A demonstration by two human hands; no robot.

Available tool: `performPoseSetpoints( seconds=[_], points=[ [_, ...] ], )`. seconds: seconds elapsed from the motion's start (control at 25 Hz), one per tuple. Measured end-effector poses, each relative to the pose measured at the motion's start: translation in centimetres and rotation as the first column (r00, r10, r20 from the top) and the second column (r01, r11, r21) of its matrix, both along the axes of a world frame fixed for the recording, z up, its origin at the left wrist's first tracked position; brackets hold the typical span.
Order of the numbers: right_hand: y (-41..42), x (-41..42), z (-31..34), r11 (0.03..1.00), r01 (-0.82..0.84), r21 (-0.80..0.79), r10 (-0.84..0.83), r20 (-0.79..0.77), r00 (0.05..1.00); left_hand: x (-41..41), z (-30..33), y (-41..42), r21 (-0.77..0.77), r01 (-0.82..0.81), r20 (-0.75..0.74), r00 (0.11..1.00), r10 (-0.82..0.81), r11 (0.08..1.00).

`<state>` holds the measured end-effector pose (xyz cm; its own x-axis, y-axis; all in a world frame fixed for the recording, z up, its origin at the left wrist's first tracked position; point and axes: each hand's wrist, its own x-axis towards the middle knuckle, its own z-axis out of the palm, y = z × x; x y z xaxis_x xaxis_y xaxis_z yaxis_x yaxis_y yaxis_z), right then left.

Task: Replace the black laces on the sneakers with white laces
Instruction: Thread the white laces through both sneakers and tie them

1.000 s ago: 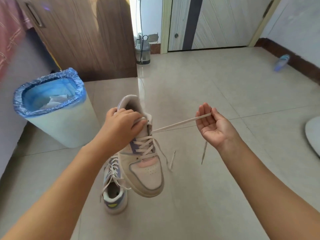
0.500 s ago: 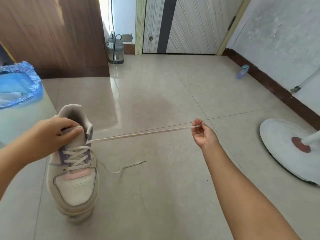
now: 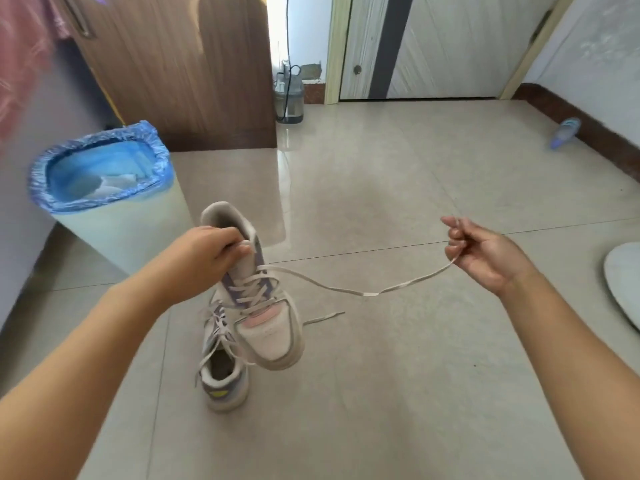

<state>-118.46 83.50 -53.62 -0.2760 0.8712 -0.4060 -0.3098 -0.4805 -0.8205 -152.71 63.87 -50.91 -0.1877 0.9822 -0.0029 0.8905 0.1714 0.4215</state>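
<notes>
Glossy beige tiled floor (image 3: 398, 393). At 9 o'clock, the left hand (image 3: 207, 252) holds a cream sneaker (image 3: 258, 299) by its collar, steadying it. At 3 o'clock, the right hand (image 3: 481, 251) pinches its slack white lace (image 3: 363, 292), likely for threading. The second sneaker (image 3: 221, 379) lies below.

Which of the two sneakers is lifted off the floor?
The sneaker gripped at its tongue by the left hand, toe tilted down; the other sneaker stands on the floor beneath it.
</notes>
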Motion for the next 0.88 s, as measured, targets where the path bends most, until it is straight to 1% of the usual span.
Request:
performPoseSetpoints(
  seconds=[0.04, 0.12, 0.2, 0.24, 0.32, 0.4, 0.48, 0.64, 0.76, 0.88],
  points=[
    [-0.8, -0.9, 1.2, 0.994, -0.095, 0.044, 0.091, 0.079, 0.993, 0.4, 0.2, 0.1, -0.035, -0.012, 0.019, 1.000, 0.013, 0.999],
    [-2.7, -3.3, 3.8, 0.947, -0.297, 0.126, 0.261, 0.239, 0.935, 1.5, 0.7, 0.4, -0.024, -0.008, 0.092, 0.996, 0.010, 1.000],
    [-5.1, -6.0, 6.1, 0.848, -0.495, 0.188, 0.395, 0.396, 0.829, 2.2, 1.5, 1.1, 0.010, -0.014, 0.164, 0.986, 0.012, 1.000],
    [-6.2, -7.4, 6.9, 0.789, -0.576, 0.216, 0.440, 0.455, 0.774, 2.4, 1.9, 1.5, -0.001, -0.024, 0.208, 0.978, 0.024, 1.000],
    [-8.5, -9.9, 7.8, 0.669, -0.694, 0.268, 0.484, 0.552, 0.680, 2.9, 2.4, 1.9, -0.094, -0.046, 0.344, 0.936, 0.075, 0.995],
    [-10.1, -11.5, 8.2, 0.582, -0.753, 0.307, 0.481, 0.616, 0.623, 3.5, 2.7, 1.6, -0.212, -0.025, 0.459, 0.880, 0.122, 0.977],
    [-10.8, -12.4, 8.2, 0.523, -0.793, 0.312, 0.482, 0.659, 0.578, 4.0, 3.0, 1.2, -0.256, -0.011, 0.513, 0.846, 0.145, 0.967],
    [-10.8, -12.9, 8.8, 0.486, -0.833, 0.263, 0.547, 0.652, 0.525, 4.4, 4.0, 0.8, -0.219, -0.033, 0.582, 0.798, 0.157, 0.975],
    [-10.3, -13.0, 9.4, 0.477, -0.843, 0.250, 0.569, 0.643, 0.513, 4.3, 4.4, 0.5, -0.221, 0.005, 0.607, 0.783, 0.134, 0.975],
    [-9.9, -13.2, 9.5, 0.437, -0.872, 0.221, 0.596, 0.655, 0.465, 4.3, 4.6, 0.3, -0.244, 0.034, 0.635, 0.761, 0.133, 0.969]
  ],
)
